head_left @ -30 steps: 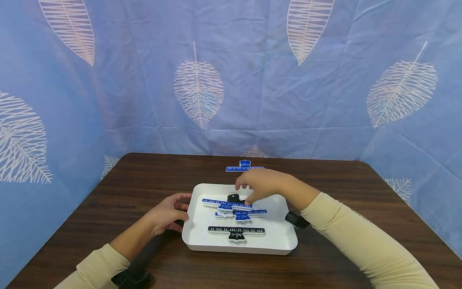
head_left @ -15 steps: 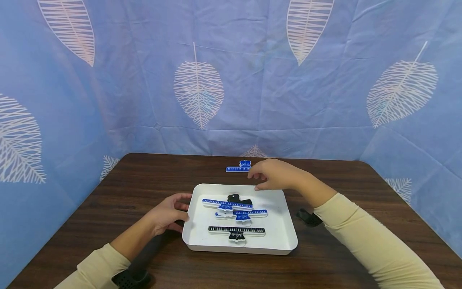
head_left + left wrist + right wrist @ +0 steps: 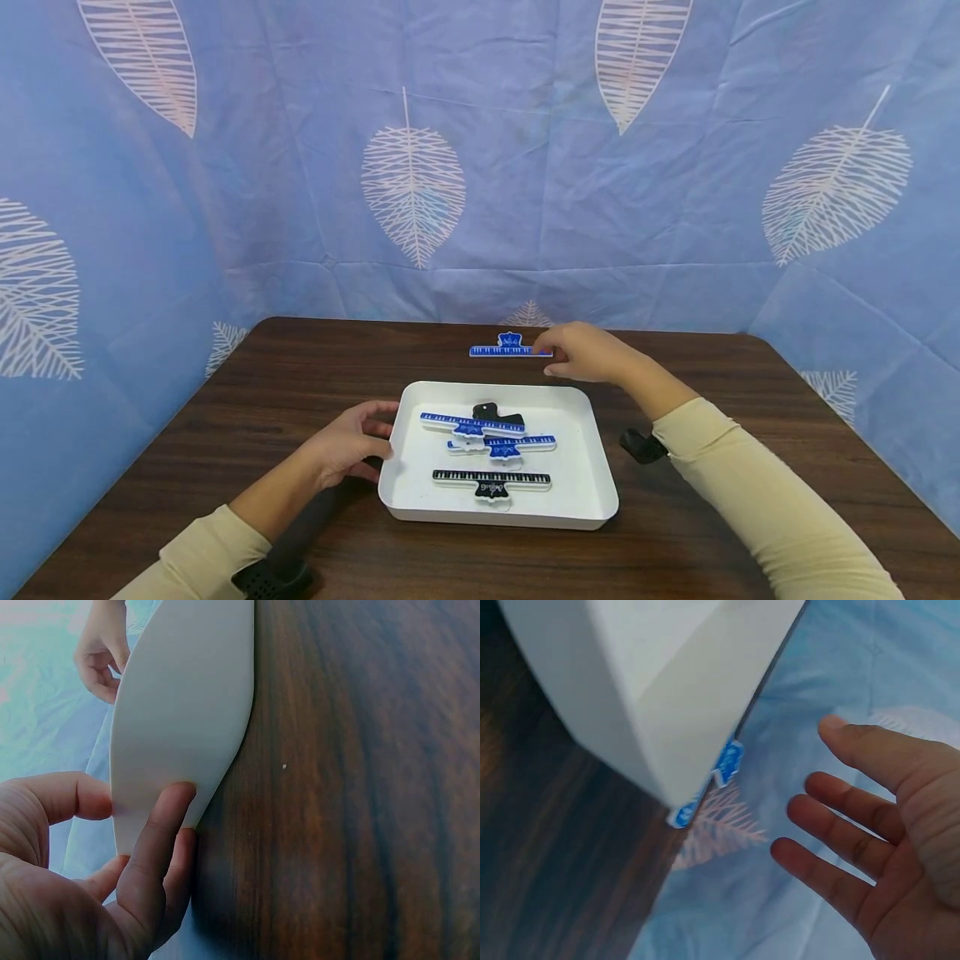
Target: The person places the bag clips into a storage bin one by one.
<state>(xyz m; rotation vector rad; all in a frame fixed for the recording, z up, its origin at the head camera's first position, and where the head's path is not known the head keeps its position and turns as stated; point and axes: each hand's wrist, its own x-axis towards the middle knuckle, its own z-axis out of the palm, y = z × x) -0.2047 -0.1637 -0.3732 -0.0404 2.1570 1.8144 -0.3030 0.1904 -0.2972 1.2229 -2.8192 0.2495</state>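
A blue piano-key music clip (image 3: 498,351) lies on the table behind the white tray (image 3: 600,492). My right hand (image 3: 581,350) hovers at that clip's right end with fingers loosely bent, and its overlap leaves contact unclear. In the right wrist view the right fingers (image 3: 832,877) are spread and hold nothing. My left hand (image 3: 341,446) rests its fingertips against the outer left wall of the tray; the left wrist view shows the left fingers (image 3: 154,855) on that wall. Inside the tray are two blue clips (image 3: 471,427), overlapping, a black piano-key clip (image 3: 491,479), and a black piece (image 3: 487,411) partly covered.
The dark wooden table (image 3: 337,358) ends at a blue leaf-print cloth (image 3: 480,183) behind and at both sides. A dark wrist camera (image 3: 642,446) sits under the right wrist, beside the tray's right wall.
My right hand has moved from above the tray back and to the right, to the end of the blue music clip behind it. The left hand and tray stay put.
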